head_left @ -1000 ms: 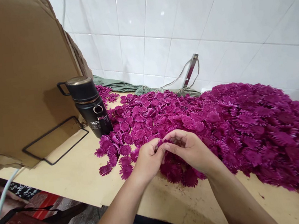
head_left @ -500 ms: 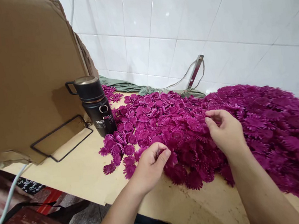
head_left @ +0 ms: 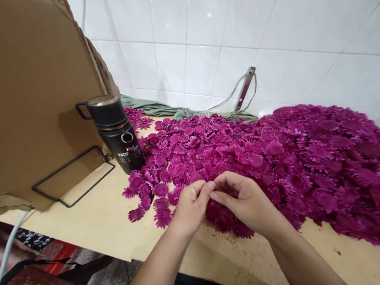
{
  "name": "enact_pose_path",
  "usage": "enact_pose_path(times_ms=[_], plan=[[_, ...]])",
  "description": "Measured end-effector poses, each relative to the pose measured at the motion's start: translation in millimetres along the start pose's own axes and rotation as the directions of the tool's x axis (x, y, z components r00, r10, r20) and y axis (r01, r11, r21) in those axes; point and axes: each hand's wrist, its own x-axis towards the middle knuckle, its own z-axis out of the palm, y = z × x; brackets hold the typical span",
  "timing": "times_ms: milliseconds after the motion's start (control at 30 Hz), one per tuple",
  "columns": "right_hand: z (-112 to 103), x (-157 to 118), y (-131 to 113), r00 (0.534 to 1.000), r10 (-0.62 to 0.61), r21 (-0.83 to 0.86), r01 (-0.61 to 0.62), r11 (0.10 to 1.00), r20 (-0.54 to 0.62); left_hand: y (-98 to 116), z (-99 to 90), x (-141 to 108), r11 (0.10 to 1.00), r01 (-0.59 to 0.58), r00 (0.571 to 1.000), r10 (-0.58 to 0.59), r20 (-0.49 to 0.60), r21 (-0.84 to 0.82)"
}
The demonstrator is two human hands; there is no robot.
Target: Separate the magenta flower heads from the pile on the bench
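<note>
A broad heap of magenta, fringed, flower-shaped pieces [head_left: 318, 168] spreads over the tan tabletop [head_left: 92, 226].
At its near edge, the left hand [head_left: 191, 207] and right hand [head_left: 247, 200] bring their fingertips close together, fingers curled toward thumbs; I cannot tell whether either grip is closed on a piece. Left of the heap stands a black cylindrical flask [head_left: 119, 142], near a tall brown cardboard box [head_left: 24, 89].
</note>
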Motion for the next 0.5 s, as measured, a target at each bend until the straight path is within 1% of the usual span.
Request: enact_pose_path(times_ms=[33, 67, 100, 133, 200, 233, 267, 300, 333, 400, 467, 500], plan=[[-3.6, 2.0, 1.5, 0.999, -0.022, -0.027, 0.021, 0.999, -0.033, 1.3, -0.1, -1.2, 1.000, -0.017, 1.000, 0.017, 0.005, -0.006], [-8.6, 4.3, 3.4, 0.995, -0.040, -0.070, 0.034, 0.997, -0.096, 2.7, -0.5, -2.9, 0.999, -0.043, 0.999, 0.043, 0.008, -0.009], [-14.9, 7.0, 5.7, 0.981, -0.051, -0.118, 0.029, 0.993, -0.188, 4.0, -1.4, -4.8, 0.997, -0.077, 0.997, 0.077, 0.011, -0.007], [-22.1, 9.9, 8.3, 0.952, -0.057, -0.156, 0.009, 0.988, -0.300, 5.2, -2.6, -6.9, 0.994, -0.113, 0.994, 0.113, 0.013, -0.001], [-37.0, 15.4, 13.2, 0.855, -0.049, -0.158, -0.038, 0.987, -0.516, 6.1, -5.5, -10.2, 0.986, -0.165, 0.986, 0.165, 0.011, 0.012], [-43.2, 17.6, 14.7, 0.809, -0.029, -0.117, -0.050, 0.992, -0.587, 5.9, -6.9, -11.1, 0.986, -0.169, 0.986, 0.169, 0.004, 0.016], [-47.6, 19.1, 15.2, 0.790, 0.005, -0.059, -0.052, 0.997, -0.614, 5.5, -7.8, -11.3, 0.988, -0.153, 0.988, 0.153, -0.004, 0.017], [-50.0, 19.8, 14.5, 0.801, 0.048, 0.004, -0.056, 0.998, -0.596, 4.8, -8.3, -10.8, 0.992, -0.123, 0.992, 0.123, -0.011, 0.012], [-50.1, 19.7, 12.8, 0.832, 0.093, 0.063, -0.070, 0.996, -0.547, 4.2, -8.2, -9.6, 0.996, -0.090, 0.996, 0.090, -0.018, 0.010], [-45.1, 17.7, 8.2, 0.902, 0.171, 0.158, -0.116, 0.981, -0.396, 3.6, -6.7, -6.1, 0.997, -0.066, 0.996, 0.068, -0.049, 0.048], [-36.7, 14.8, 4.7, 0.944, 0.193, 0.227, -0.134, 0.965, -0.267, 4.6, -4.4, -2.7, 0.985, -0.110, 0.987, 0.124, -0.105, 0.137], [-32.5, 13.4, 4.0, 0.955, 0.186, 0.254, -0.126, 0.959, -0.229, 5.9, -3.3, -1.4, 0.974, -0.140, 0.978, 0.164, -0.129, 0.177]])
